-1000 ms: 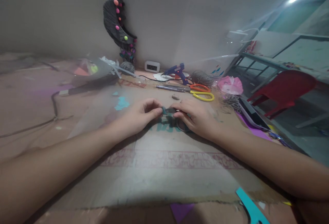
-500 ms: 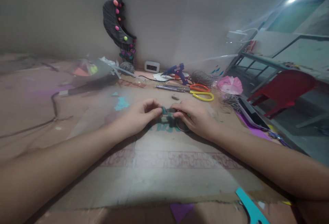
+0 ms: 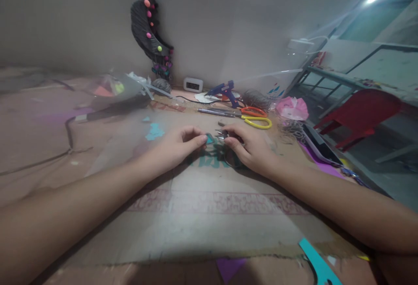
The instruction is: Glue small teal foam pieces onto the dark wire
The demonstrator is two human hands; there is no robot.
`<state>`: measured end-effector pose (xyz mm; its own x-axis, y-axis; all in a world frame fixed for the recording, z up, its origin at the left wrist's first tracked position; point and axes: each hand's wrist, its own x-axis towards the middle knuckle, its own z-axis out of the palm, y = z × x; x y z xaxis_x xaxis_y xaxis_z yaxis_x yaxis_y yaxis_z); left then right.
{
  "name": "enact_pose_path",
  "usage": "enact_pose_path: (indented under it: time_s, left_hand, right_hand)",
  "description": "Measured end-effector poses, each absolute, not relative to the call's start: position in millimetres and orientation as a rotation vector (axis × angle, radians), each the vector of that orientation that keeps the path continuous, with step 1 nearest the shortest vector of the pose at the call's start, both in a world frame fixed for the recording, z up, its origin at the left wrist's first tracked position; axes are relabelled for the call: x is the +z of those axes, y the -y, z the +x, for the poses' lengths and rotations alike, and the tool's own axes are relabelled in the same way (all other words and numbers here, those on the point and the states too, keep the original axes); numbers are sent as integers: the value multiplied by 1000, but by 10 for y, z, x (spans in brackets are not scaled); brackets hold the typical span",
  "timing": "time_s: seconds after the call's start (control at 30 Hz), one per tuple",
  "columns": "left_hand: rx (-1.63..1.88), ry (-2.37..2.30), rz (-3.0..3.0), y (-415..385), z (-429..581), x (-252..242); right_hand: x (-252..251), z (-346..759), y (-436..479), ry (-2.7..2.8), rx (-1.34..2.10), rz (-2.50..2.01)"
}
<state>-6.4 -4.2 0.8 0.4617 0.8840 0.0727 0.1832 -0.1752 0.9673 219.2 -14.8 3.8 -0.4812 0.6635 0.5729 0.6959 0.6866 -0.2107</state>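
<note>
Mid-frame, the left hand [image 3: 188, 146] pinches a teal piece [image 3: 209, 139]; the right hand [image 3: 248, 147] grips snips [image 3: 222, 135] (spread apart). Seemingly trimming; a cut needs alignment.

On my head view, mid-frame, I see the left hand [image 3: 184, 145] pinching a small teal piece [image 3: 209, 139]. Just right of it, the right hand [image 3: 251, 149] holds metal snips [image 3: 221, 137], blades parted; orange-and-yellow scissors [image 3: 236, 113] lie higher up.
</note>
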Motion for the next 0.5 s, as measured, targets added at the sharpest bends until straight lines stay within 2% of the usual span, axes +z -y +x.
enact_pose_path:
  time_s: [0.5]
  left_hand:
    - [834, -949, 1628, 40, -43, -17]
  right_hand:
    - [18, 2190, 113, 2263, -25, -1070]
